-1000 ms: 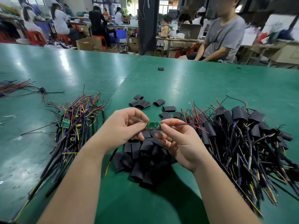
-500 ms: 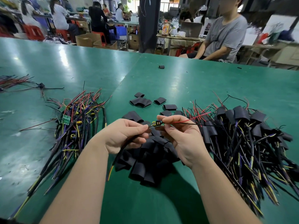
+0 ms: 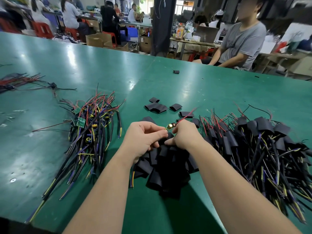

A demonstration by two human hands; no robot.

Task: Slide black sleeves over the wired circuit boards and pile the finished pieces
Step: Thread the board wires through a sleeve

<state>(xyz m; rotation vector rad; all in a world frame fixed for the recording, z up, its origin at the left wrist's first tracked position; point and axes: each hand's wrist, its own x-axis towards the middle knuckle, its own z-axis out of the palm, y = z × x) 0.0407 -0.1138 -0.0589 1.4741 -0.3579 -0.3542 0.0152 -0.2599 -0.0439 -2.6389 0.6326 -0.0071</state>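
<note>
Left hand [image 3: 143, 137] and right hand [image 3: 184, 135] pinch one board [image 3: 170, 126] above the sleeve heap [image 3: 166, 166] — bench [image 3: 202, 92] runs wide beyond it.

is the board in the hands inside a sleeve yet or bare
Bare: the circuit board shows uncovered components between the left hand and right hand; no sleeve is around its visible part.

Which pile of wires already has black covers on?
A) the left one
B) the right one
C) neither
B: the right heap of coloured wires wears black plastic sleeves, while the left heap of coloured wires shows bare green circuit boards.
</note>
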